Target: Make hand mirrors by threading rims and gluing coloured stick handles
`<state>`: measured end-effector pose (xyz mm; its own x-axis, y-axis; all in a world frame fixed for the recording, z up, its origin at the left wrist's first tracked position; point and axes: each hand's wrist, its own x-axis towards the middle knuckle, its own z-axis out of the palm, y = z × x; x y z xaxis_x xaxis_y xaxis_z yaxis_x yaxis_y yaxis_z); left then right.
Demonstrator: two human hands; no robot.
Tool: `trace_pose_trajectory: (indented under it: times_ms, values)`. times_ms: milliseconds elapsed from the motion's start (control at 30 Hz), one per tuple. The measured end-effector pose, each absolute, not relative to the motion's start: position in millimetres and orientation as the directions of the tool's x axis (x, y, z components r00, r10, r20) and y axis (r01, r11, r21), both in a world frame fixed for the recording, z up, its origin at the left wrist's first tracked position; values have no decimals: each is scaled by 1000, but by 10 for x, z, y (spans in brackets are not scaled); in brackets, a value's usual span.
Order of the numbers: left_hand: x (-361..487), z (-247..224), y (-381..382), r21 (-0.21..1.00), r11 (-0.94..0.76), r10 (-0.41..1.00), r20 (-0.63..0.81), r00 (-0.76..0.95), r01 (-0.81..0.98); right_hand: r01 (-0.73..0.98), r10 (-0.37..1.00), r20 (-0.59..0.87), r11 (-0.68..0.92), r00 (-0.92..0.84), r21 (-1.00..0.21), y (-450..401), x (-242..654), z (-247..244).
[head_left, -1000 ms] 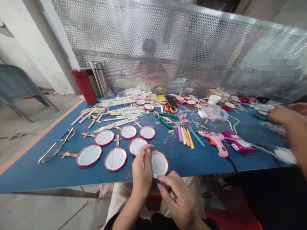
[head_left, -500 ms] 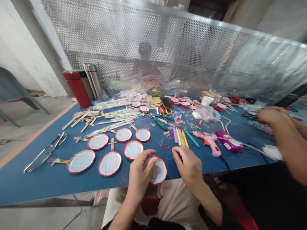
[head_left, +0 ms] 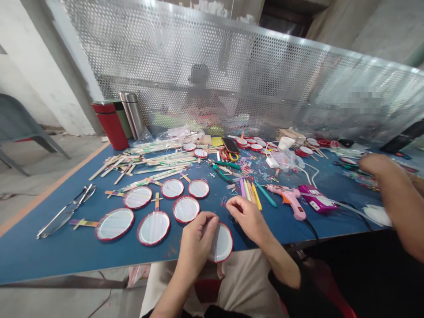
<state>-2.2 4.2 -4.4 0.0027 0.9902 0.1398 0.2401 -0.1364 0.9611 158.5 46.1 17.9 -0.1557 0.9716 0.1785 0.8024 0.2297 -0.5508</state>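
My left hand (head_left: 198,238) is closed at the left edge of a round white lid with a red rim (head_left: 222,243), its thumb lying along the upper left of the lid. This lid overlaps the table's front edge above my lap. To its upper right, my right hand (head_left: 247,218) is pinched, thumb against forefinger, just over the tabletop. A small red paper clip (head_left: 223,201) shows by its fingertips; whether anything is pinched I cannot make out. Several similar red-rimmed lids (head_left: 153,228) lie left of my hands, most with a crossed craft-stick handle (head_left: 86,223).
Coloured pens (head_left: 253,194), a pink glue gun (head_left: 288,197) and a purple box (head_left: 317,198) lie to the right. Craft sticks (head_left: 162,164), pliers (head_left: 222,172) and glasses (head_left: 66,212) are leftward, beside a red flask (head_left: 111,126). A co-worker's arm (head_left: 394,194) reaches in from the right.
My right hand has moved left, closer to the lid and the small clips. My left hand stays at the lid, which appears slightly lower. The view has shifted a little.
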Motion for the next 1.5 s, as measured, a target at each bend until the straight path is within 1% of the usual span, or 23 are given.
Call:
trace_pose_trajectory:
  times_ms: [33, 67, 100, 133, 167, 200, 267, 333, 433, 533, 667, 767, 900, 933, 1000, 1100, 1167, 1367, 1500]
  values:
    - [-30, -48, 45, 973, -116, 993, 118, 5, 197, 671, 976, 141, 216, -165, -709, 420, 1573, 183]
    - [-39, -49, 47, 983, -97, 995, 97, 8, 153, 501, 978, 99, 178, -181, -847, 374, 1555, 186]
    - [-47, -48, 49, 991, -80, 997, 79, 19, 111, 328, 977, 56, 123, -206, -937, 327, 1534, 189]
    - [-54, -43, 48, 995, -69, 997, 66, 40, 70, 199, 972, 20, 68, -233, -978, 282, 1508, 192]
    - [-62, -36, 46, 998, -59, 997, 57, 58, 30, 139, 967, -5, 31, -255, -990, 243, 1479, 194]
    - [-68, -29, 44, 999, -49, 997, 50, 61, -10, 114, 961, -30, 2, -275, -994, 211, 1448, 195]
    - [-78, -14, 38, 997, -27, 999, 29, 32, -74, 85, 957, -73, -50, -283, -995, 167, 1389, 188]
    - [-82, -5, 37, 995, -12, 1000, 10, -19, -100, 37, 961, -97, -91, -260, -995, 137, 1342, 168]
    - [-80, 2, 47, 997, 0, 1000, -1, -8, -82, -61, 978, -94, -107, -188, -992, 105, 1309, 124]
    - [-73, 14, 68, 998, -4, 997, 8, 79, -57, -176, 991, -93, -108, -96, -978, 99, 1303, 107]
    - [-64, 31, 91, 1000, -27, 984, 28, 174, -6, -289, 993, -103, -116, -60, -950, 138, 1308, 143]
    - [-63, 30, 91, 998, -51, 982, 44, 184, 33, -243, 999, -35, -36, -7, -969, 174, 1334, 162]
    - [-63, 26, 66, 999, -31, 983, 27, 182, 17, -152, 999, 44, 40, -19, -988, 198, 1396, 166]
    - [-62, 25, 57, 1000, -27, 986, 25, 166, 15, -108, 997, 76, 75, -10, -991, 191, 1411, 171]
    - [-56, 17, 39, 1000, -20, 994, 19, 111, 6, 58, 987, 162, 161, 12, -985, 148, 1435, 191]
    - [-45, -10, 22, 1000, -6, 999, 6, 31, -17, 333, 963, 267, 260, -27, -906, 2, 1453, 219]
    - [-35, -27, 19, 1000, -12, 1000, 12, -6, -5, 426, 949, 307, 309, -74, -850, -130, 1452, 208]
    - [6, -48, 19, 991, -58, 986, 75, -150, 118, 552, 903, 407, 411, -138, -725, -457, 1382, 21]
    - [22, -80, 18, 980, -68, 974, 106, -198, 189, 600, 855, 476, 495, -208, -628, -535, 1311, -61]
